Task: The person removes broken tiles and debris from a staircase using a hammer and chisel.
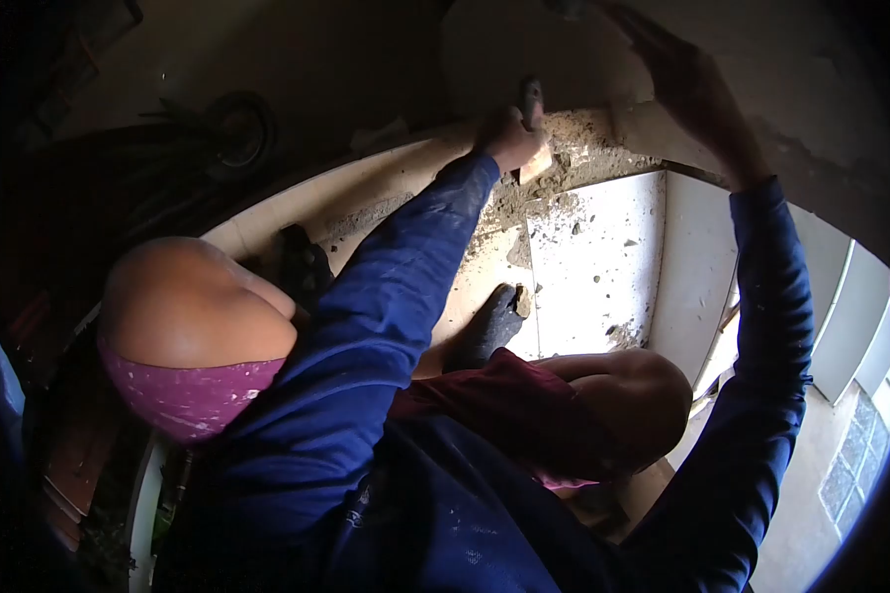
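Note:
My left hand (pixel 512 140) is closed round the dark handle of a scraper-like tool (pixel 535 163), whose pale blade points down at the dirt-covered ledge. Grey-brown mortar or dirt (pixel 583 158) lies along the foot of the wall, right beside the blade. My right hand (pixel 687 84) is raised at the upper right, near the dark wall (pixel 524 44); its fingers reach up and left toward a small dark shape at the top edge. Shadow hides how those fingers are placed and whether they hold anything.
White tiles (pixel 598 257) with scattered crumbs lie below the dirt strip. A dark shoe (pixel 497 321) stands on the pale floor beside them. My bent knees are at both sides. A round object (pixel 242 128) is in shadow at upper left; glass blocks (pixel 853 465) are at lower right.

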### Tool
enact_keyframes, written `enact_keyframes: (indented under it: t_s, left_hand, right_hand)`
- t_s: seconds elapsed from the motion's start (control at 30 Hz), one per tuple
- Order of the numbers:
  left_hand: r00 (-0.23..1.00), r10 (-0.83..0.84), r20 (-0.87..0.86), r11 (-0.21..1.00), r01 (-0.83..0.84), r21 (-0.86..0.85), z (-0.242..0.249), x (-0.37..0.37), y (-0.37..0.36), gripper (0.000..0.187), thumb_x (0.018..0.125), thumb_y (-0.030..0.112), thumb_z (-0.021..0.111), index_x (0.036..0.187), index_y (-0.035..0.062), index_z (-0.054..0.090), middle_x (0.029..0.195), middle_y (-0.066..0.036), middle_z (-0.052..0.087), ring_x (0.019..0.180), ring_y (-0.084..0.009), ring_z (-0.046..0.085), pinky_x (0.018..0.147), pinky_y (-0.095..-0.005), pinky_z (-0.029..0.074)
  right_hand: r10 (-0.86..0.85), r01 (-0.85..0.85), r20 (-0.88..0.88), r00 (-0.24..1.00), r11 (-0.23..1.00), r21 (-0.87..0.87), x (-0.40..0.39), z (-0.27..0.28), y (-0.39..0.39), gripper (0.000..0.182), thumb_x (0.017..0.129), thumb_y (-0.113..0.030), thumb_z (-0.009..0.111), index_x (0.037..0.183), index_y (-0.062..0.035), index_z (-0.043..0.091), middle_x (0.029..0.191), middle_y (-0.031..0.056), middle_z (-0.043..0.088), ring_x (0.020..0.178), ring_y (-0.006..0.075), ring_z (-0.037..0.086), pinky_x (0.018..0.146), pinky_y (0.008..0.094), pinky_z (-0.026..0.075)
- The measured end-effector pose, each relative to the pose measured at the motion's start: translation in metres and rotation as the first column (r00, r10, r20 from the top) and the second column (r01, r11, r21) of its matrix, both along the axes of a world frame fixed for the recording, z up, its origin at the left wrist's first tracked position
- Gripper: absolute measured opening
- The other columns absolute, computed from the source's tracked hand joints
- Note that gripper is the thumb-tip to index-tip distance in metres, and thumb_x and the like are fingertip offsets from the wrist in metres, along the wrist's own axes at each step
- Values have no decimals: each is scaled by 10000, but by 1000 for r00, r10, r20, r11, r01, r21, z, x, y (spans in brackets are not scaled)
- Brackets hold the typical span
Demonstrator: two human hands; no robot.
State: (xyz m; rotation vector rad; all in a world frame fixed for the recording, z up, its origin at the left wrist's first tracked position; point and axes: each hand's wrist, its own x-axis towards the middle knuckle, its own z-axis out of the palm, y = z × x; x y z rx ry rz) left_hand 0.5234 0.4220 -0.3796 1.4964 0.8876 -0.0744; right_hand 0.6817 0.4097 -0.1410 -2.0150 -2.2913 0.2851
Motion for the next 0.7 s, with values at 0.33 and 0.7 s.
enact_keyframes:
  t_s: [0.33, 0.7]
  left_hand:
    - [988, 85, 131, 984, -104, 146, 17, -21, 1, 397, 788, 312, 708, 967, -35, 640, 974, -247, 659, 981, -327, 653, 853, -382, 508]
    - [965, 148, 218, 963, -191, 192, 0, -28, -19, 411, 788, 368, 722, 951, -1, 638, 868, -155, 682, 828, -244, 667, 750, -346, 517]
  right_hand:
    - [-97, 97, -109, 989, 995, -8, -52, 64, 21, 429, 934, -19, 483, 1355, -99, 501, 1362, 158, 517, 1123, 296, 599, 939, 341, 483]
    - [186, -185, 2, 983, 980, -79, -16, 9, 7, 433, 864, -79, 572, 1296, -79, 536, 1158, 191, 620, 953, 311, 644, 803, 366, 526]
